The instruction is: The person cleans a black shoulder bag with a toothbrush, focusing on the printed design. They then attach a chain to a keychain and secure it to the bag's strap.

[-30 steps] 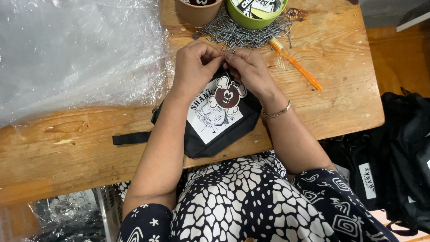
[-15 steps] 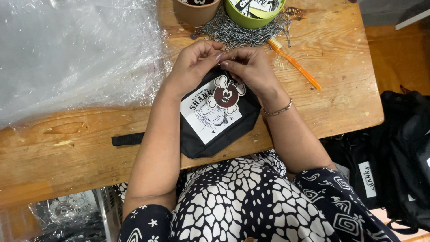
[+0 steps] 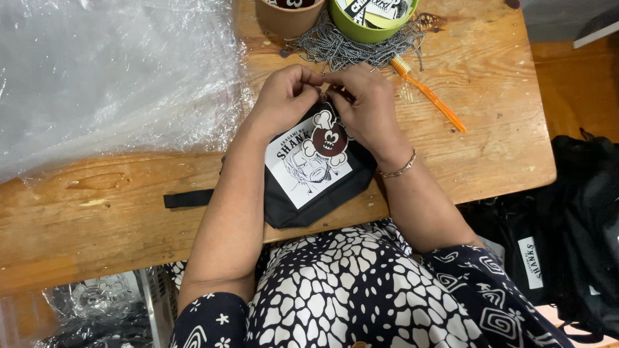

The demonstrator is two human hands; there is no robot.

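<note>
A small black pouch (image 3: 303, 203) with a white drawn panel lies on the wooden table (image 3: 97, 212), hanging slightly over its front edge. A round dark brown charm with white bone shapes (image 3: 327, 140) rests on the pouch. My left hand (image 3: 284, 96) and my right hand (image 3: 367, 106) meet at the pouch's top edge, fingers pinched together around something small, apparently the charm's chain or the zip pull. A thin bracelet is on my right wrist.
A heap of silver ball chains (image 3: 351, 45) lies behind my hands, with a brown cup (image 3: 287, 16) and a green bowl (image 3: 371, 19) of tags. An orange toothbrush (image 3: 429, 93) lies right. Clear plastic sheeting (image 3: 109, 77) covers the left. Black bags (image 3: 567, 225) sit at right.
Both hands have stayed pinched at the pouch's top edge with small finger movements. The pouch and charm have shifted slightly towards me.
</note>
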